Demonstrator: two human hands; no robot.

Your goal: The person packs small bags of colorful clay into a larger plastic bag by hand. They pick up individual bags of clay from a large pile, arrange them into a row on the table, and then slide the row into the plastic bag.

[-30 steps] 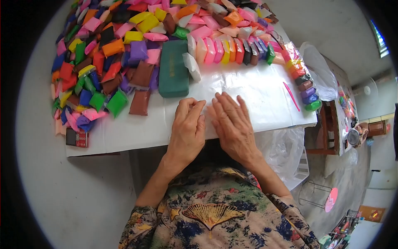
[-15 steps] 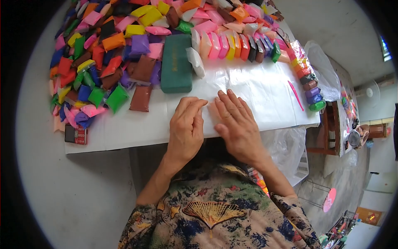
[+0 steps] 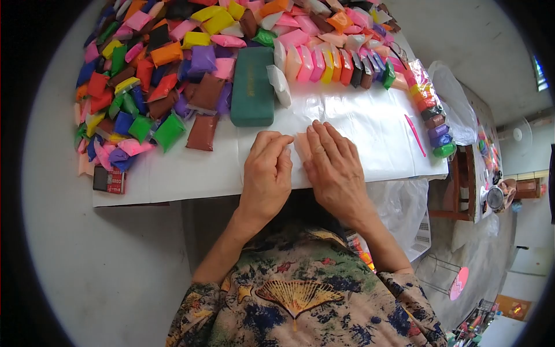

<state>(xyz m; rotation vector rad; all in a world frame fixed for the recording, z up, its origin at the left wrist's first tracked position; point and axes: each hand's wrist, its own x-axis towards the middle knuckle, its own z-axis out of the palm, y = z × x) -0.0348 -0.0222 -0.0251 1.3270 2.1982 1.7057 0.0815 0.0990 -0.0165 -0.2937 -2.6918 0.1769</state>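
Observation:
My right hand (image 3: 336, 170) lies palm down with its fingers stretched out, over a pale peach-coloured packet (image 3: 302, 146) at the front of the white-covered table (image 3: 202, 180). Most of that packet is hidden under the palm. Just to its left, my left hand (image 3: 267, 176) is closed, thumb against the curled fingers; whether anything is inside cannot be seen. Beyond the hands stand a dark green box (image 3: 252, 87) and a white packet (image 3: 280, 87) leaning by it. A brown packet (image 3: 202, 132) rests left of my left hand.
Heaped coloured packets (image 3: 167, 55) cover the far and left table. A row of upright packets (image 3: 341, 66) runs right of the box. A pink stick tool (image 3: 415, 136) lies near a strip of coloured packets (image 3: 435, 118). A small red-and-black item (image 3: 110, 180) sits at the left corner.
My right hand was blurred with its thumb spread; now it is still, thumb drawn in, with more of the peach packet showing. My left hand stays closed. The view has shifted slightly.

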